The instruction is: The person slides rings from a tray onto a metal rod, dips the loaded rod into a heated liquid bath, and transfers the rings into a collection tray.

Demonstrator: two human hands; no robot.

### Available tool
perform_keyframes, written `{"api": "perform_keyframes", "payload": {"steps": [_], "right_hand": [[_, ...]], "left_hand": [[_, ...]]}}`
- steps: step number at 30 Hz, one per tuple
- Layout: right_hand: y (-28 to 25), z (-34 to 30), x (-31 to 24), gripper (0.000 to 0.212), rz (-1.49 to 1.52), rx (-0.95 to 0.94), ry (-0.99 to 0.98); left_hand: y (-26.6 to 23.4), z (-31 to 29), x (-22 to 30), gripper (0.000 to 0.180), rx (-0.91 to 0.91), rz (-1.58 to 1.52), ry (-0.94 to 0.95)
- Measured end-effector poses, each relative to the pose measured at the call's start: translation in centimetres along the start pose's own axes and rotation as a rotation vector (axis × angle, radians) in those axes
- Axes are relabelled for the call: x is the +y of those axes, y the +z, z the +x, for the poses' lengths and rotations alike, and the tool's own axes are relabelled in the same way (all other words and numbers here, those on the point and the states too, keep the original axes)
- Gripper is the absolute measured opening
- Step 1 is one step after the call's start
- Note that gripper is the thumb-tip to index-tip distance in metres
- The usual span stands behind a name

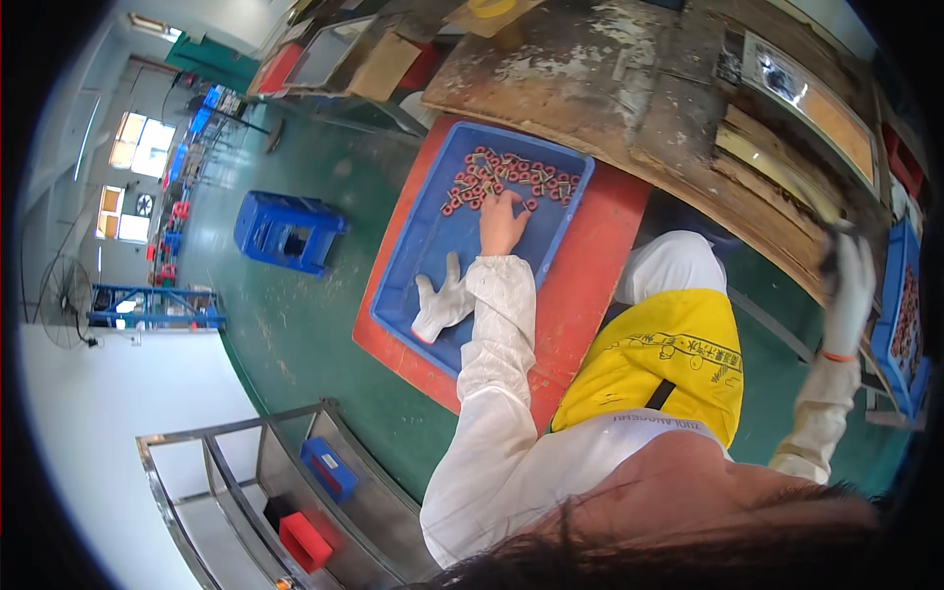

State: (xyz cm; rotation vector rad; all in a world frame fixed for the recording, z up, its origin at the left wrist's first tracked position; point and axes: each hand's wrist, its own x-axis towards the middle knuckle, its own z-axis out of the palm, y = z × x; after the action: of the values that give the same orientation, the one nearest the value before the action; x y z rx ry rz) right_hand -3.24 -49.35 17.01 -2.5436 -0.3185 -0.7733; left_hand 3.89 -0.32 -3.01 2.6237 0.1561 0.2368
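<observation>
My left hand (502, 224), bare below a white sleeve, reaches into a shallow blue tray (405, 270). Its fingertips touch a cluster of small red ring-shaped parts (539, 177) with pale pins, and the thumb stands apart from the fingers. Beside the left forearm, a white work glove (442, 303) lies on the tray floor. Far to the right, my right hand (854, 290) wears a white glove with an orange cuff. It is raised by the bench edge, blurred, with something dark at its fingers that I cannot make out.
The tray rests on a red board (605, 231) against a worn wooden bench (580, 88). At the right edge stands another blue tray (897, 324) of reddish parts. A blue stool (288, 232) is on the green floor; a metal rack (231, 462) stands lower left.
</observation>
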Motion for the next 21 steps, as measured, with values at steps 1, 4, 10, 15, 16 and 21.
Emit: {"api": "perform_keyframes", "payload": {"steps": [1,4,10,15,16,21], "right_hand": [[3.4,0.1,-1.9,0.023,0.499,0.021,0.329],[10.0,1.4,-8.4,0.024,1.219,-0.198,0.752],[19.5,-0.2,-12.9,0.023,1.495,-0.401,0.833],[22.9,-1.5,-11.6,0.021,1.553,-0.414,0.888],[23.0,-1.5,-11.7,0.021,1.551,-0.421,0.887],[22.5,-1.0,-12.3,0.021,1.58,-0.434,0.925]], "left_hand": [[-0.1,-0.1,0.1,0.035,-0.005,-0.003,-0.004],[-0.7,-0.8,-0.4,0.036,0.028,-0.011,0.009],[-0.3,-0.6,1.1,0.032,0.014,0.007,0.089],[-0.3,-0.5,1.0,0.029,0.045,0.021,0.109],[-0.2,-0.5,0.8,0.028,0.071,0.049,0.135],[0.1,0.9,-0.2,0.026,0.042,-0.235,-0.001]]}}
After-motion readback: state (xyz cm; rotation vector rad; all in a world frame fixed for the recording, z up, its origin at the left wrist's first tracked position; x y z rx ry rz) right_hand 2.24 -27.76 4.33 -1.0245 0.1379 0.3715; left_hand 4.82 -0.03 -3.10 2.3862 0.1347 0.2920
